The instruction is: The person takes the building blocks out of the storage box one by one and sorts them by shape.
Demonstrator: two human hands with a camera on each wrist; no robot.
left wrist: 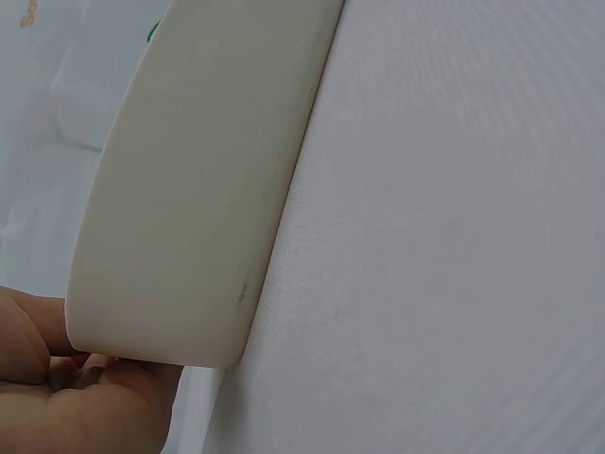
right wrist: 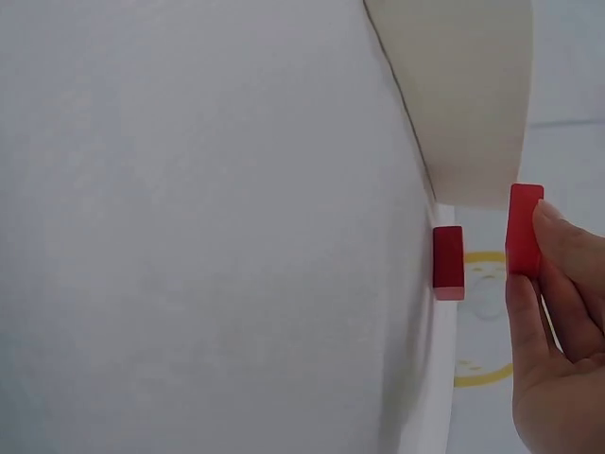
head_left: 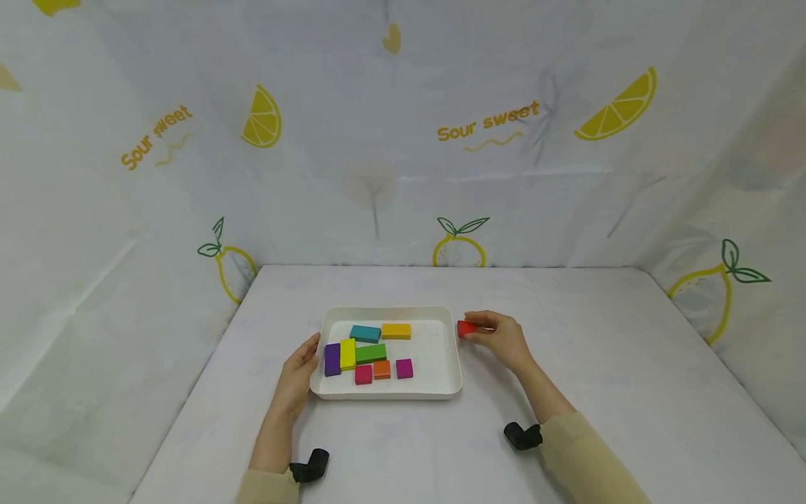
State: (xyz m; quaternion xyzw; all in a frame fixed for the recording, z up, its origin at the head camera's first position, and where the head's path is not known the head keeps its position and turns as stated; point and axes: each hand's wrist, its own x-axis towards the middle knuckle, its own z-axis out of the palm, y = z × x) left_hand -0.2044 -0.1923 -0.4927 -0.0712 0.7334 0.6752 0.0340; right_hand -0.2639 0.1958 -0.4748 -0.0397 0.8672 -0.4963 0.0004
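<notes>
While the left hand (head_left: 296,378) holds the left edge of the white tray (head_left: 453,350) so it stays steady on the tabletop (head_left: 604,378), the right hand (head_left: 504,339) pinches a red block (head_left: 466,328) in its fingers (right wrist: 548,284), just beside the tray's right rim; a second red block (right wrist: 448,262) lies nearby.

A white surface (head_left: 630,392) is seen beneath a lemon-printed backdrop (head_left: 403,140), with a teal block (head_left: 365,333) at 12 o'clock of a green block (head_left: 371,353).
</notes>
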